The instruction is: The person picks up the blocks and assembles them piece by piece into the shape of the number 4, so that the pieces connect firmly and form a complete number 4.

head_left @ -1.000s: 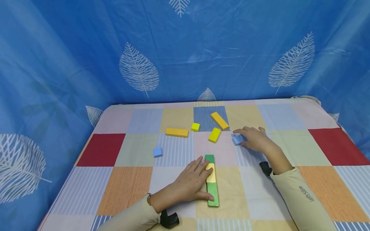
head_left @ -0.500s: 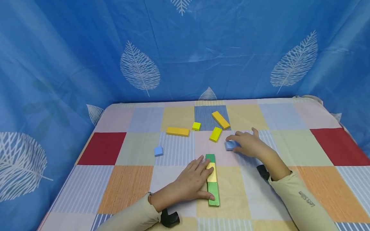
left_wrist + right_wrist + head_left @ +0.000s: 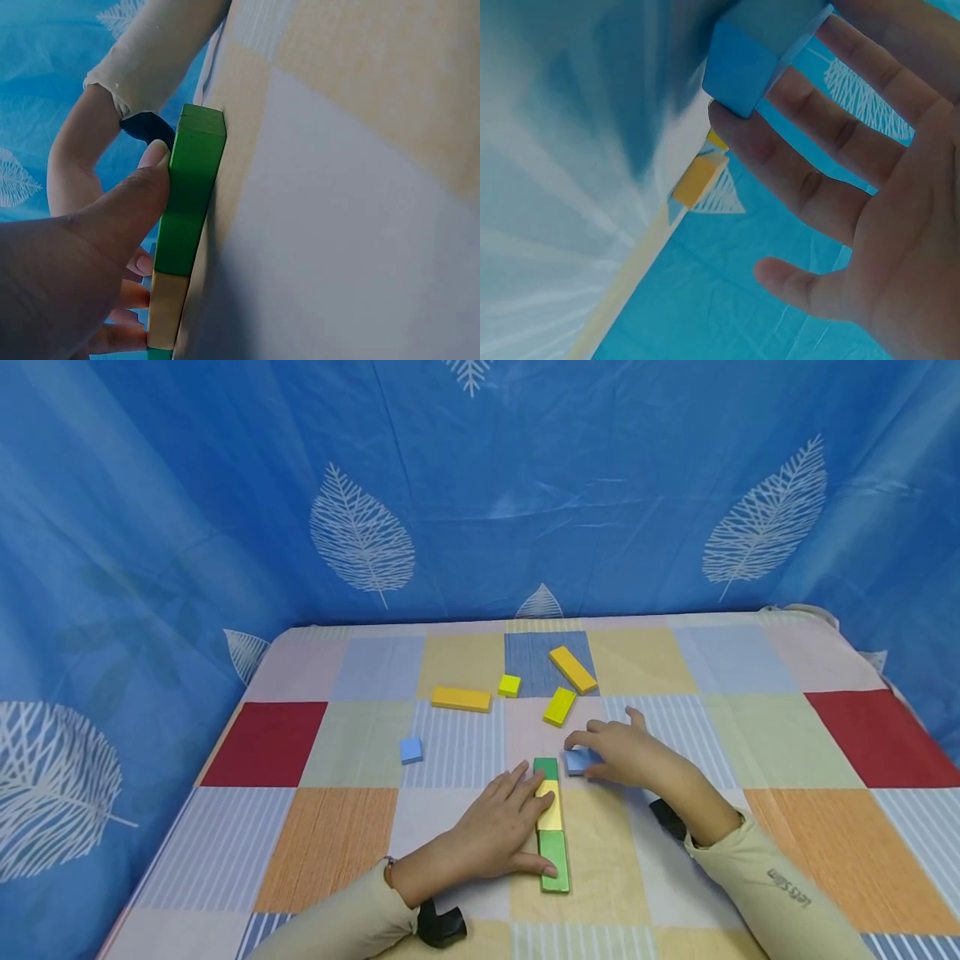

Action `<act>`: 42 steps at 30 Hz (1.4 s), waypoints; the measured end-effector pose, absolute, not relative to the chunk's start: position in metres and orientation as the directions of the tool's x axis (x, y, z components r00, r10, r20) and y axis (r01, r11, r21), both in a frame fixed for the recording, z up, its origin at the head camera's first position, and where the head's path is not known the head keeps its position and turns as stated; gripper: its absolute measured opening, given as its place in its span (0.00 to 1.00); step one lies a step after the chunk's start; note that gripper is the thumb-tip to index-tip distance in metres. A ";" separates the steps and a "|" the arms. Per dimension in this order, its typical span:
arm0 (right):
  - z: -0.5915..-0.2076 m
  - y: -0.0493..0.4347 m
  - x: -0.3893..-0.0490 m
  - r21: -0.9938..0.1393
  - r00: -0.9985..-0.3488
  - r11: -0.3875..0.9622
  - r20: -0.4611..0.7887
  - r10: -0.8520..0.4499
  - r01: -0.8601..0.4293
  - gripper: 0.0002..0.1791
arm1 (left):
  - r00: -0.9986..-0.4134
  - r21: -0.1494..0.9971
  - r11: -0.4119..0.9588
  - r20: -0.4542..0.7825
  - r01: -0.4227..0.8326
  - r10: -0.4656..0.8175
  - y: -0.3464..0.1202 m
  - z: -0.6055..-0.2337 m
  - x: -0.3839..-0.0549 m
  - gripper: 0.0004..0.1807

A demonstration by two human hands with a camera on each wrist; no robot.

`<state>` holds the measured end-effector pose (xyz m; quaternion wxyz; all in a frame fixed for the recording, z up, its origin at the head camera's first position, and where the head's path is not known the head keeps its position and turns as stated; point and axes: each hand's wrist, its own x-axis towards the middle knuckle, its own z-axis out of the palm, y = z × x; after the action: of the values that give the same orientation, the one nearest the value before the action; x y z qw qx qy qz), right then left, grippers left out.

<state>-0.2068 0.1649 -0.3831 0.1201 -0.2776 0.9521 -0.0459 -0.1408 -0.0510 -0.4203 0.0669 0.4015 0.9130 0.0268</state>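
In the head view, a green block (image 3: 553,875), a pale yellow block (image 3: 552,817) and a smaller dark green block (image 3: 546,767) lie end to end in a straight row. My left hand (image 3: 483,833) rests along the row's left side with fingers spread, the thumb on the green block (image 3: 189,199) and fingertips by the yellow one (image 3: 167,304). My right hand (image 3: 628,755) pinches a blue block (image 3: 575,763) between thumb and fingers, just right of the row's far end. In the right wrist view, fingertips touch the blue block (image 3: 739,64); the little finger sticks out.
Beyond the hands lie two orange blocks (image 3: 461,700) (image 3: 573,669), a yellow block (image 3: 558,707) and a small yellow block (image 3: 509,686). A small blue block (image 3: 411,750) sits to the left. A blue leaf-print curtain (image 3: 480,510) hangs behind the patchwork-covered table (image 3: 345,852).
My right hand has brought the blue block left and nearer, from beside the yellow block to the row's far end. The left hand and the row have stayed put.
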 end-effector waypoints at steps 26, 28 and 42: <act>-0.390 0.155 -0.199 -0.139 -0.806 0.826 -0.182 -0.564 -0.546 0.22 | -0.659 0.089 0.663 -0.070 0.744 0.749 -0.051 -0.419 -0.139 0.48; -0.390 0.155 -0.199 -0.136 -0.805 0.825 -0.181 -0.564 -0.548 0.22 | -0.660 0.090 0.663 -0.068 0.743 0.748 -0.051 -0.419 -0.139 0.48; -0.392 0.157 -0.190 -0.232 -0.810 0.815 -0.143 -0.568 -0.531 0.36 | -0.654 0.096 0.655 -0.048 0.749 0.755 -0.054 -0.422 -0.140 0.47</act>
<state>-0.1902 0.1574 -0.3917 0.1034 -0.2901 0.9471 -0.0908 -0.1397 -0.0538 -0.4219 0.0418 0.4137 0.9088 0.0340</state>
